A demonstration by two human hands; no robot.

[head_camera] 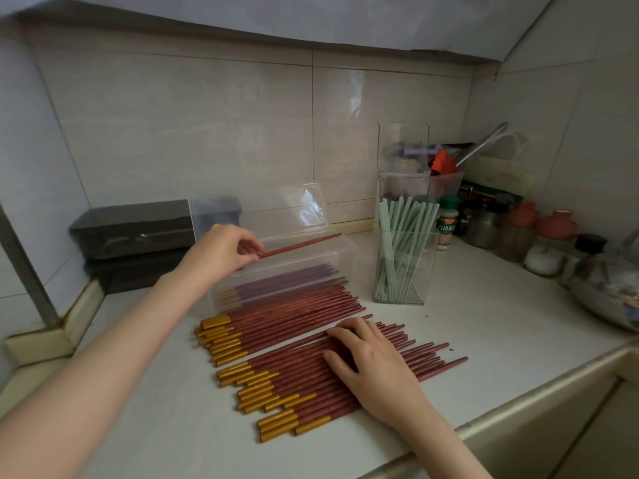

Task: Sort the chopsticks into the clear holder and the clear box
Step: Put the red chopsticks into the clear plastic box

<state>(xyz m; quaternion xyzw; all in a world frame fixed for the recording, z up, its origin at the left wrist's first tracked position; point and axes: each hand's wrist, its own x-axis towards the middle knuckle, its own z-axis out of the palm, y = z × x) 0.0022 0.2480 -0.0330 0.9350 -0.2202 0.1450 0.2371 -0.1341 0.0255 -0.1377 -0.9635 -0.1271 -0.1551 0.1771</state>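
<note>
**Friend:** What's your left hand doing?

**Me:** My left hand (224,248) pinches one red chopstick (304,243) by its end, between thumb and fingertips. The chopstick hangs over the open clear box (349,254), its far tip near the box's right rim. More red ones already lie flat inside.

**Friend:** Is it heavy?

**Me:** I'd guess hardly at all. It's a thin, stiff stick and looks smooth, so it will probably roll or slide if I let go carelessly (the gold-capped end looks the thicker one to grip). I'd lower it level and lengthwise, so it doesn't land crosswise on the others.

**Friend:** And the rest?

**Me:** Two loose rows of red chopsticks lie on the table (484,323). The far row (294,312) lies just in front of the box and the near row (294,385) is closer to me, all with gold ends pointing left.

**Friend:** Your right hand?

**Me:** My right hand (366,361) rests palm-down on the near row, fingers spread and gripping nothing. That should keep them from rolling.

**Friend:** And on the right?

**Me:** The clear holder (427,257) stands upright, with the pale green chopsticks (397,236) leaning inside it.
</note>
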